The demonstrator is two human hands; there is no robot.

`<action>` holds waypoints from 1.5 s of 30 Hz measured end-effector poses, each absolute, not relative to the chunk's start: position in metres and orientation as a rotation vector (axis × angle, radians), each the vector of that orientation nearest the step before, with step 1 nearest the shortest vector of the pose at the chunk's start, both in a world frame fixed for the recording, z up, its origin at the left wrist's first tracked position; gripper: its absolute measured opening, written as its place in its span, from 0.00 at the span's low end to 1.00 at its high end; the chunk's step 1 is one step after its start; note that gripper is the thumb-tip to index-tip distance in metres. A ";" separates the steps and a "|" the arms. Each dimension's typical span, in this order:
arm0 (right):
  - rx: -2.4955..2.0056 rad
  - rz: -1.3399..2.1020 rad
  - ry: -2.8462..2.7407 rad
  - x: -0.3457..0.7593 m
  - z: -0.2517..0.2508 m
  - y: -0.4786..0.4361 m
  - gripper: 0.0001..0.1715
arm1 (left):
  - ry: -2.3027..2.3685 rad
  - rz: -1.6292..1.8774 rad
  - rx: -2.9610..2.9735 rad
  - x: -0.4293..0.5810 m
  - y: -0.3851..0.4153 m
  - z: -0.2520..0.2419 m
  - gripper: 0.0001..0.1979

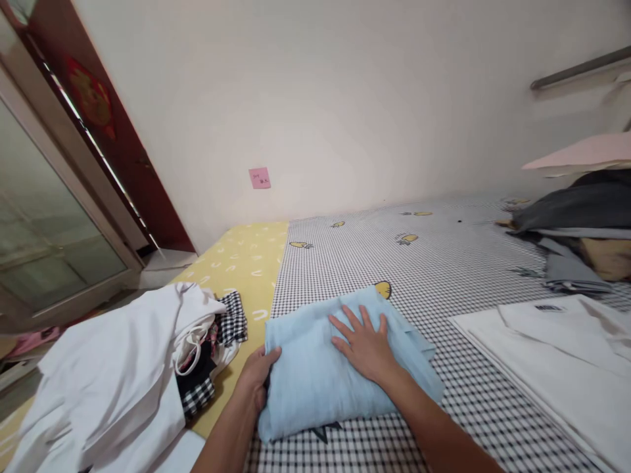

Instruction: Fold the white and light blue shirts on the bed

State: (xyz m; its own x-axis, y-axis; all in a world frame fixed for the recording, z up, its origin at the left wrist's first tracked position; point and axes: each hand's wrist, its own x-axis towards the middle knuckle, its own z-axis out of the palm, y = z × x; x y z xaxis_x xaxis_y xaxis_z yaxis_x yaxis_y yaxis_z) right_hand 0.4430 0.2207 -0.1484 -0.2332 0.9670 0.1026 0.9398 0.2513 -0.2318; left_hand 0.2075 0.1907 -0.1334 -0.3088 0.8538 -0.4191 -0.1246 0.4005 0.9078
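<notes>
On the bed [325, 269], over the black-and-white checked part of its cover, lies a folded light-blue cloth [310, 387], close in front of the person. The left hand [257, 373] grasps its left edge, thumb on top and the other fingers tucked out of sight at the side. The right hand [365, 343] grips nothing — it lies flat on the cloth's upper face, fingers spread. To the left, on the yellow part of the cover, a loose white garment [116, 371] is heaped beside a checked piece [233, 320]. To the right, apart from the cloth, a white shirt [552, 355] lies folded flat. Beyond it sits a dark stack [582, 205] — probably folded clothes, though the frame cuts it off — with a pink piece [586, 151] on top.
</notes>
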 end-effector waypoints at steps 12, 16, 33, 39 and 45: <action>-1.680 0.255 -2.248 0.447 -0.166 0.231 0.31 | 2.206 0.476 2.283 0.284 0.197 -0.100 0.27; -1.690 0.277 -2.258 0.467 -0.164 0.229 0.33 | 2.157 0.060 2.245 0.286 0.202 -0.154 0.28; -1.807 0.650 -1.434 0.583 -0.167 0.228 0.34 | 2.302 0.428 2.343 0.281 0.200 -0.171 0.26; -1.992 0.663 -1.654 0.568 -0.137 0.238 0.35 | 2.285 0.503 2.334 0.282 0.203 -0.174 0.26; -2.009 0.725 -1.695 0.546 -0.125 0.243 0.27 | 2.262 0.600 2.328 0.283 0.202 -0.176 0.25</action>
